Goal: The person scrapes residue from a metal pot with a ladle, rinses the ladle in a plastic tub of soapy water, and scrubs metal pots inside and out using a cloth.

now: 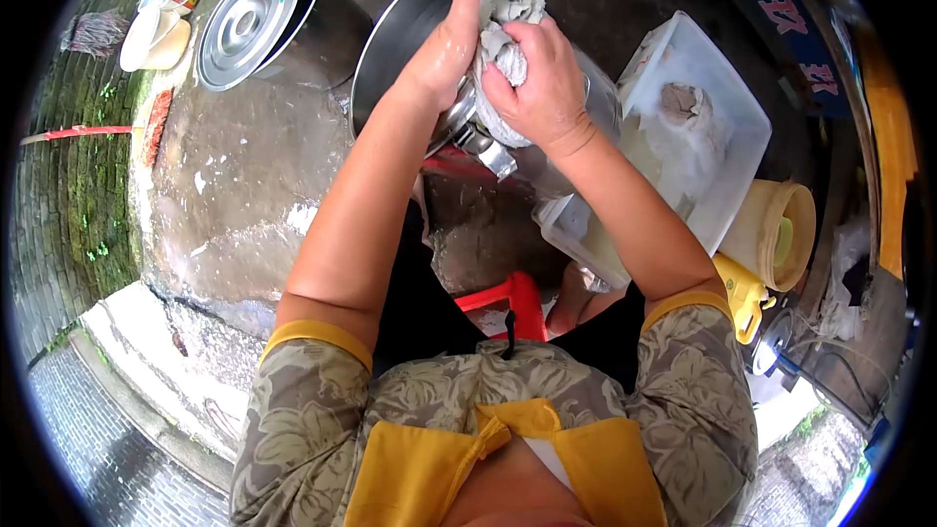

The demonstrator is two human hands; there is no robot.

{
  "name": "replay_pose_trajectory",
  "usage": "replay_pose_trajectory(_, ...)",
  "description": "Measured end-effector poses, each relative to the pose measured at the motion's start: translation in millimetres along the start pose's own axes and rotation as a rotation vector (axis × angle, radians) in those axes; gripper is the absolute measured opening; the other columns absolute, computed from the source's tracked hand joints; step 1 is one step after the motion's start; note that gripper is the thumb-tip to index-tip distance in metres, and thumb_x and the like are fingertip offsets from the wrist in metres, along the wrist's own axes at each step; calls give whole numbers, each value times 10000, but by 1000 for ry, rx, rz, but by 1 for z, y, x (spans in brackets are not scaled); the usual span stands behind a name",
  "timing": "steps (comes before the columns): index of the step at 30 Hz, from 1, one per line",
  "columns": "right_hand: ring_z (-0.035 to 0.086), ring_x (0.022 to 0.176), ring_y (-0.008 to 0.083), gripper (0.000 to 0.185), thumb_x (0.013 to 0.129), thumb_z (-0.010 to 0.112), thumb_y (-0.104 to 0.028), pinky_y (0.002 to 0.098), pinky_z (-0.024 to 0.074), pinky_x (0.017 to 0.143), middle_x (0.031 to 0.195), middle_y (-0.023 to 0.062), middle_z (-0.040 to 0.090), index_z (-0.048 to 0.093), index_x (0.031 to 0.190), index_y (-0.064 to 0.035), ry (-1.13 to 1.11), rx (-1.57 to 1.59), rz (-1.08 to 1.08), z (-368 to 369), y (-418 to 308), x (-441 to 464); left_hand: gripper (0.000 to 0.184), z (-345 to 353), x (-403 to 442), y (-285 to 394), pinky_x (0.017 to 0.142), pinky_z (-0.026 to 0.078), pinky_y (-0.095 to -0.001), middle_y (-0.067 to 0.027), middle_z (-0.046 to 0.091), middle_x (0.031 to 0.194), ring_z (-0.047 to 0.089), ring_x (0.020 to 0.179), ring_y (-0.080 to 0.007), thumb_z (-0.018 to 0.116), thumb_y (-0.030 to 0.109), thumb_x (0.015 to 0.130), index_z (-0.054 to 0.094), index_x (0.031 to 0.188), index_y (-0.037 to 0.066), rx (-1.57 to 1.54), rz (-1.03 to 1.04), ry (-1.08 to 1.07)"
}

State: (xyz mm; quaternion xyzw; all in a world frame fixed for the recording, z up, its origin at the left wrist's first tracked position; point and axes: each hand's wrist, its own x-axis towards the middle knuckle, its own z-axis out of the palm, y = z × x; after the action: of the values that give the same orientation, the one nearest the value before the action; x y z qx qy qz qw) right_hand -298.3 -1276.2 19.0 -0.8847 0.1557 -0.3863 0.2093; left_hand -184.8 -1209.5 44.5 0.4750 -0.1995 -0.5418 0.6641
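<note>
A large metal pot lies tilted in front of me, its dark opening facing left. My right hand is closed on a wet, greyish-white cloth, bunched against the pot's side near the rim. On the left side of the cloth is my left hand, fingers mostly hidden and thumb pointing up; what it grips, if anything, cannot be made out. A metal handle or latch shows below the cloth.
A translucent tub with cloudy water and a cloth stands at the right, beside a beige bucket and a yellow container. A lidded pot is at the upper left. A red stool is below me.
</note>
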Motion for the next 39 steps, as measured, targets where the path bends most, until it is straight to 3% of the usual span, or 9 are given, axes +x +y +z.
replay_pose_trajectory(3,541,834,313,399,661,712,-239,401,475,715,885,94,503,587,1017,-108,-29,-82,-37,0,-2,2,834,-17,17,0,964,389,-333,-142,577,1166,538,1079,-223,239,679,893,532,1195,-41,-78,11,-22)
replay_pose_trajectory(5,537,818,287,444,634,736,-231,382,481,698,866,78,497,589,1047,-161,-84,-39,-79,-2,11,6,772,-33,14,13,1065,294,-317,-147,422,1369,401,1266,-239,207,611,930,346,1374,-6,30,-21,-348)
replay_pose_trajectory(8,511,751,209,531,578,761,-216,315,487,658,826,17,464,590,1077,-278,-451,-79,-548,-13,24,7,846,-14,20,11,975,398,-319,-127,583,1167,548,1084,-216,142,669,901,461,1285,-14,16,47,-55)
replay_pose_trajectory(13,492,712,233,505,498,763,-194,323,452,610,790,45,442,620,982,-207,-471,-120,-548,-26,35,-15,872,-32,26,3,951,392,-327,-159,577,1168,543,1076,-253,250,692,882,514,1201,-75,368,84,197)
replay_pose_trajectory(19,570,863,258,376,618,731,-232,359,497,723,920,43,549,597,963,-167,-477,-257,-68,-36,91,-110,599,-62,33,-3,909,409,-360,-262,596,1091,558,1079,-340,463,464,911,504,1196,-61,762,357,313)
replay_pose_trajectory(22,586,884,355,324,701,639,-199,407,476,775,962,156,611,569,977,-45,-141,-96,495,-32,102,-107,451,-57,28,0,874,424,-400,-275,610,1021,568,1023,-394,488,325,913,522,1147,-59,857,317,368)
replay_pose_trajectory(26,595,880,347,318,716,618,-182,389,476,774,968,171,611,572,994,-35,169,120,517,-31,68,-53,470,-46,27,-5,893,418,-421,-303,588,1053,541,1067,-411,440,332,926,505,1151,-75,962,354,424)
replay_pose_trajectory(32,594,957,356,379,768,585,-312,436,475,824,1047,168,610,550,1066,-80,-334,-312,436,-2,8,22,470,-28,32,-9,862,435,-458,-318,597,988,558,986,-454,440,321,914,498,1152,-79,1127,315,439)
replay_pose_trajectory(39,609,962,284,421,770,581,-257,369,474,834,1038,147,633,573,1166,-114,-608,-49,531,12,168,54,521,-10,25,-19,875,447,-443,-307,602,1001,568,997,-434,502,333,885,476,1188,-90,1106,364,432)
